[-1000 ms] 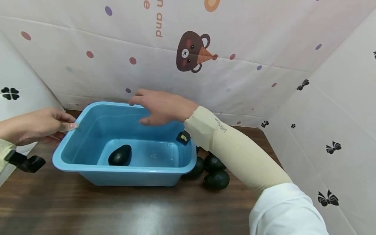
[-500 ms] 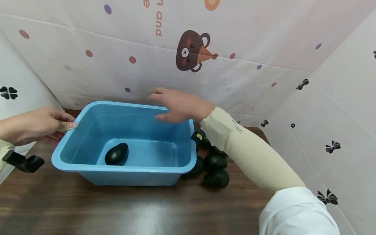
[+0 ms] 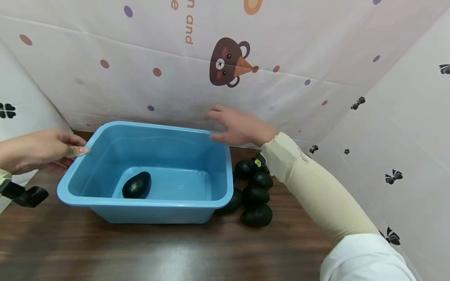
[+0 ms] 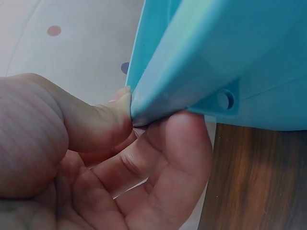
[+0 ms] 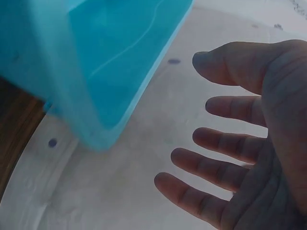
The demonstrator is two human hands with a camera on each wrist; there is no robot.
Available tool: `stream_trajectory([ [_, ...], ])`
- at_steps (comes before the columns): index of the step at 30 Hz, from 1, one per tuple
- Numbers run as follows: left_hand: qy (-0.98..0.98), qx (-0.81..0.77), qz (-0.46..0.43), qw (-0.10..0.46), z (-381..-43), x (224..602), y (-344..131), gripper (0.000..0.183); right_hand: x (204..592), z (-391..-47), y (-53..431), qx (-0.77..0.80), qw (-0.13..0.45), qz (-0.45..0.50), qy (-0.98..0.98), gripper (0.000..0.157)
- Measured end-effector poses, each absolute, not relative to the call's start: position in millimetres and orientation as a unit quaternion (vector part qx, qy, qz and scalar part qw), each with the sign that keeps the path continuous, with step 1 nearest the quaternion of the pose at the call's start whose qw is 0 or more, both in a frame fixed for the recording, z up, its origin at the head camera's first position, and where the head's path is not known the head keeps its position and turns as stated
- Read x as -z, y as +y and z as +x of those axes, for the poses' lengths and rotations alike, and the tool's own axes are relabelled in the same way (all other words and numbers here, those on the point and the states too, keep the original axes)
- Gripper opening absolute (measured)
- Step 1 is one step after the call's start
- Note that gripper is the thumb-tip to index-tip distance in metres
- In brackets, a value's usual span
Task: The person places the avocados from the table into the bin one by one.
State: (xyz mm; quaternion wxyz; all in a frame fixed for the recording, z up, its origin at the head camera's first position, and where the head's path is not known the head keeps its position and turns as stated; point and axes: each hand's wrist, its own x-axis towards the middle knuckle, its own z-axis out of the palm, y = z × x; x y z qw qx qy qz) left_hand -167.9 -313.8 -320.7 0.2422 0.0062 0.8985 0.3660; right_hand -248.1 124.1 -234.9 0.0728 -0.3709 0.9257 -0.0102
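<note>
A blue plastic basin stands on the dark wooden table, and one dark green avocado lies inside it toward the left. At the basin's left rim my left hand pinches the edge, thumb on top and curled fingers beneath, as the left wrist view shows at the rim. My right hand is in the air over the basin's back right corner, fingers spread and holding nothing; the right wrist view shows the palm apart from the rim. Several more avocados lie on the table just right of the basin.
White printed sheeting rises behind the table, with more sheeting on the right side. The wooden tabletop extends in front of the basin. A black wrist mount sits on the left wrist.
My right hand has moved right, from over the basin's middle to its back right corner, and more of the avocados beside the basin show. My left hand keeps its hold on the rim.
</note>
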Motion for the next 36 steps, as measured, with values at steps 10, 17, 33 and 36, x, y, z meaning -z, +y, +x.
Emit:
stream_trajectory([
  [10,0.896,-0.371,-0.001,0.242,-164,319,-314,0.056,242,-261,165,0.032,0.064,-0.320,0.945,0.057],
  [17,0.894,-0.373,-0.003,0.248,-163,319,-314,0.057,246,-266,191,0.049,0.071,-0.294,0.952,0.056],
  [33,0.893,-0.376,0.000,0.249,-162,321,-314,0.055,262,-280,241,0.074,0.095,-0.228,0.966,0.054],
  [36,0.894,-0.372,0.000,0.248,-162,320,-312,0.055,268,-284,251,0.072,0.099,-0.217,0.969,0.054],
])
